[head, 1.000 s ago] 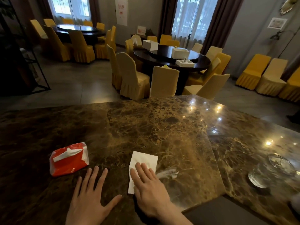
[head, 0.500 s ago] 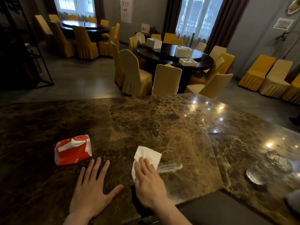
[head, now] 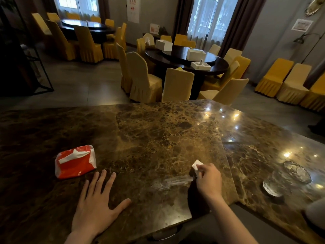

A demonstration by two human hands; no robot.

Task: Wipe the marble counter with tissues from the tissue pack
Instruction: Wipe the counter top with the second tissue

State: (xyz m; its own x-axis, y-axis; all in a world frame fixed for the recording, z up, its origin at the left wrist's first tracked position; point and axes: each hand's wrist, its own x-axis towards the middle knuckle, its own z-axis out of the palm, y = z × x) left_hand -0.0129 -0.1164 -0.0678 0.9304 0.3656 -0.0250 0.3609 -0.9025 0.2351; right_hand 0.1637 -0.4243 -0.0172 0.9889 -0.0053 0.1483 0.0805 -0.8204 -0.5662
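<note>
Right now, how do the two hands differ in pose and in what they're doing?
The left hand lies flat on the counter, fingers spread and empty; the right hand is curled, pinching a white tissue. The left sits just below the red tissue pack; the right is near the slab's right edge, beside a wet streak. Both are bare.

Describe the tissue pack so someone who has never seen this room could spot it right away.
Start at the brown marble counter in the foreground. On its near left part, just beyond the flat left hand, lies the tissue pack: soft red plastic with a white tissue poking out, the only red thing there.
</note>
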